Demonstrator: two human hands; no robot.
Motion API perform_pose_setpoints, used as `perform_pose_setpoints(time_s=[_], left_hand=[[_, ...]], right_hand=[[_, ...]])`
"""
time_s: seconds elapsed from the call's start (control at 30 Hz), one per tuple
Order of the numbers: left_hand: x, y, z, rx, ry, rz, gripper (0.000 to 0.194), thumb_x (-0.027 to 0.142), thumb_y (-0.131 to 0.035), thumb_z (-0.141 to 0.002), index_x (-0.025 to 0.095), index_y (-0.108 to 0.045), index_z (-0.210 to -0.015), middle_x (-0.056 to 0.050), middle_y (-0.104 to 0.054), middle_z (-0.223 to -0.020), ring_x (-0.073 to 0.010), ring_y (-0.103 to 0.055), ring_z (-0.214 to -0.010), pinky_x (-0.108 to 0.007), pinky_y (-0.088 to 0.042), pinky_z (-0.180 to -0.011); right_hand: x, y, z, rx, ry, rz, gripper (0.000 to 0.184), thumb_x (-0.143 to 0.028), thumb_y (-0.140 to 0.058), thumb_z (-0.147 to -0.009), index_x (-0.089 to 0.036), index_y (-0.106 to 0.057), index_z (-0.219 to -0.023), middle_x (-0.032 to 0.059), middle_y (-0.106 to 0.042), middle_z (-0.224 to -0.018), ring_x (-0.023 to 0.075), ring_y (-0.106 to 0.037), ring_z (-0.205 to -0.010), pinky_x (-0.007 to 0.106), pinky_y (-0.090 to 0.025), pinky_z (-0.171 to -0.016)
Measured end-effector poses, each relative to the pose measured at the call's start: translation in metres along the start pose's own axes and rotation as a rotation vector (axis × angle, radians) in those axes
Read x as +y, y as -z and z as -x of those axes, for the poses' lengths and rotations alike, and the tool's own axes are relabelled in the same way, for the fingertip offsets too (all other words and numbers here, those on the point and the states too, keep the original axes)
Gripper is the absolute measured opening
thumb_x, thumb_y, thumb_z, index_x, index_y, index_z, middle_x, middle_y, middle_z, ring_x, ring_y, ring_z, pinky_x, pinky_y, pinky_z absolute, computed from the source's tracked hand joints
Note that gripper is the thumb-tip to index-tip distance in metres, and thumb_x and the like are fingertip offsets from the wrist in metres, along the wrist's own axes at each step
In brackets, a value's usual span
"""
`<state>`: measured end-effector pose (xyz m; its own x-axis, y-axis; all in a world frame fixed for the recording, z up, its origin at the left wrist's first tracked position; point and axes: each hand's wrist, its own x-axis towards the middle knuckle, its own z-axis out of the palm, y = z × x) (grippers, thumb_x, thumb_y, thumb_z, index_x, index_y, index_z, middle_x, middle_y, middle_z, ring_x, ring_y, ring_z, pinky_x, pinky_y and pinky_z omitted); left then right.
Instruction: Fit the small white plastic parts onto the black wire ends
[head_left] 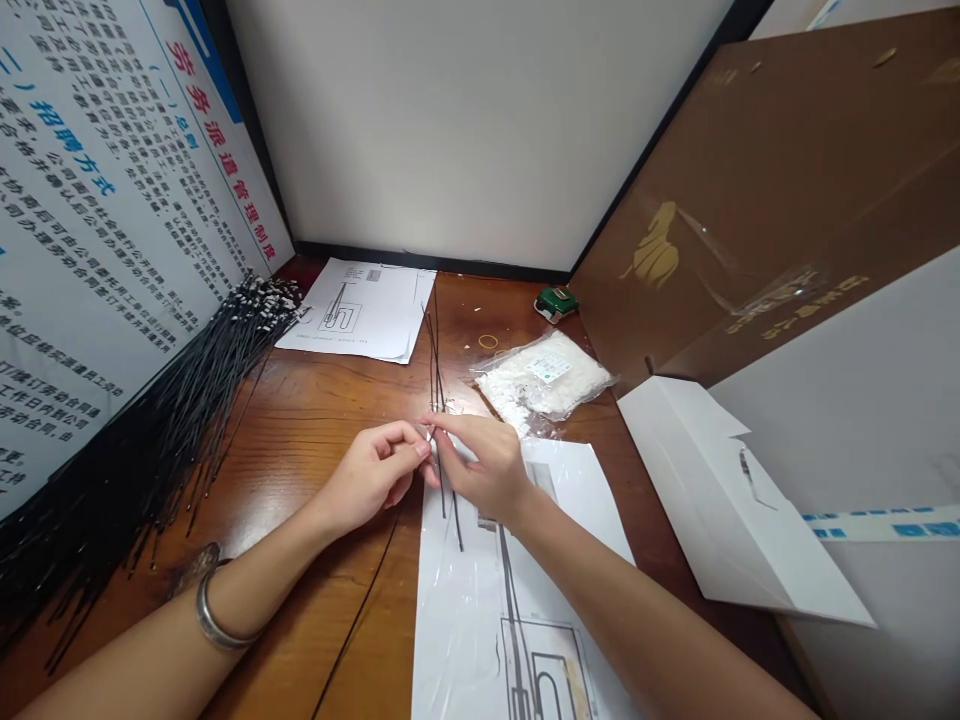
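Observation:
My left hand and my right hand meet over the top edge of a printed sheet. Both are closed in a pinch, fingertips almost touching. A short dark piece of thin black wire shows between them; the rest of the grip is hidden by the fingers. Several more black wires run lengthwise at the fingertips, their near ends lying over the sheet. A single black wire emerges below my left hand and runs toward the near edge.
A large bundle of black wires with white-tagged ends lies at left. Farther back are printed papers, a yellow rubber band, a green tape measure and a clear bag of white pieces. A brown cardboard panel borders the right.

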<state>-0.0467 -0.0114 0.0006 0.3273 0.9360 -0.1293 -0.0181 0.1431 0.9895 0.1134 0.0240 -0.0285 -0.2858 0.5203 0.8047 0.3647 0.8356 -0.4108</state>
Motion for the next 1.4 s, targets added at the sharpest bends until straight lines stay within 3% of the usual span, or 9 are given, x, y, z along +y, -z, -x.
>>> perform_pose_setpoints(time_s=[0.13, 0.27, 0.4, 0.67, 0.73, 0.9, 0.97, 1.17, 1.4], left_hand=[[0.0006, 0.0002, 0.0015, -0.025, -0.002, -0.016, 0.027, 0.041, -0.058, -0.082, 0.017, -0.051, -0.071, -0.001, -0.064, -0.060, -0.0048, -0.035, -0.038, -0.019, -0.024, -0.037], [0.0000, -0.0003, -0.0002, -0.019, -0.012, -0.032, 0.027, 0.043, -0.055, -0.084, 0.017, -0.054, -0.076, 0.000, -0.063, -0.062, -0.0054, -0.035, -0.039, -0.020, -0.025, -0.037], [0.0001, -0.0005, -0.0014, 0.014, -0.009, -0.057, 0.027, 0.042, -0.056, -0.084, 0.016, -0.055, -0.074, 0.000, -0.062, -0.061, -0.0056, -0.036, -0.040, -0.020, -0.025, -0.038], [-0.0021, 0.0001, -0.0025, 0.053, -0.014, -0.009, 0.026, 0.043, -0.058, -0.083, 0.017, -0.059, -0.083, 0.002, -0.060, -0.060, -0.0054, -0.033, -0.040, -0.020, -0.023, -0.039], [-0.0031, -0.0004, -0.0030, 0.079, -0.018, -0.008, 0.027, 0.044, -0.058, -0.083, 0.017, -0.059, -0.081, 0.002, -0.060, -0.061, -0.0049, -0.032, -0.040, -0.020, -0.022, -0.039], [-0.0055, -0.0006, -0.0040, 0.159, -0.028, -0.009, 0.025, 0.042, -0.060, -0.082, 0.017, -0.062, -0.085, 0.004, -0.056, -0.057, -0.0051, -0.033, -0.040, -0.021, -0.022, -0.039], [-0.0057, -0.0006, -0.0042, 0.200, -0.024, -0.012, 0.025, 0.041, -0.062, -0.081, 0.016, -0.063, -0.085, 0.004, -0.054, -0.055, -0.0055, -0.034, -0.041, -0.021, -0.023, -0.040], [-0.0019, -0.0035, -0.0047, 0.217, -0.008, -0.045, 0.030, 0.045, -0.062, -0.078, 0.015, -0.062, -0.076, -0.002, -0.063, -0.065, -0.0055, -0.033, -0.041, -0.022, -0.021, -0.040], [-0.0022, -0.0041, -0.0051, 0.171, -0.006, -0.114, 0.032, 0.047, -0.061, -0.077, 0.015, -0.062, -0.076, -0.004, -0.068, -0.067, -0.0061, -0.033, -0.040, -0.022, -0.023, -0.039]], right_hand=[[0.0031, 0.0007, 0.0017, 0.094, -0.074, 0.031, 0.028, -0.006, -0.053, -0.083, -0.020, -0.069, -0.100, 0.0049, -0.076, -0.088, 0.0181, -0.072, -0.076, 0.030, -0.060, -0.067], [0.0027, 0.0005, 0.0039, 0.011, -0.034, 0.009, 0.028, -0.007, -0.054, -0.082, -0.022, -0.069, -0.101, 0.0034, -0.076, -0.088, 0.0179, -0.072, -0.075, 0.030, -0.061, -0.067], [0.0013, 0.0008, 0.0042, 0.011, -0.103, -0.027, 0.033, -0.009, -0.055, -0.083, -0.022, -0.063, -0.112, 0.0034, -0.076, -0.092, 0.0162, -0.072, -0.071, 0.029, -0.061, -0.064], [0.0007, 0.0033, 0.0019, -0.003, -0.049, -0.056, 0.020, -0.010, -0.056, -0.083, -0.023, -0.070, -0.090, 0.0020, -0.076, -0.084, 0.0173, -0.072, -0.073, 0.030, -0.061, -0.063], [-0.0015, 0.0022, 0.0020, 0.007, -0.135, -0.112, 0.016, -0.012, -0.059, -0.083, -0.022, -0.070, -0.091, 0.0026, -0.076, -0.084, 0.0159, -0.071, -0.066, 0.029, -0.061, -0.059], [-0.0008, 0.0014, 0.0009, 0.073, -0.563, -0.392, 0.007, -0.022, -0.064, -0.082, -0.019, -0.069, -0.085, 0.0039, -0.072, -0.079, 0.0117, -0.065, -0.054, 0.025, -0.056, -0.048], [0.0007, 0.0023, 0.0002, 0.079, -0.655, -0.470, 0.006, -0.024, -0.066, -0.080, -0.018, -0.069, -0.082, 0.0029, -0.070, -0.073, 0.0102, -0.060, -0.049, 0.023, -0.051, -0.042], [0.0002, 0.0054, 0.0000, -0.067, -0.593, -0.495, 0.014, -0.023, -0.066, -0.079, -0.021, -0.072, -0.091, 0.0032, -0.070, -0.079, 0.0137, -0.064, -0.068, 0.027, -0.054, -0.056], [0.0030, 0.0076, -0.0008, -0.216, -0.629, -0.589, 0.013, -0.028, -0.065, -0.082, -0.021, -0.070, -0.091, 0.0015, -0.070, -0.077, 0.0114, -0.063, -0.064, 0.024, -0.052, -0.055]])
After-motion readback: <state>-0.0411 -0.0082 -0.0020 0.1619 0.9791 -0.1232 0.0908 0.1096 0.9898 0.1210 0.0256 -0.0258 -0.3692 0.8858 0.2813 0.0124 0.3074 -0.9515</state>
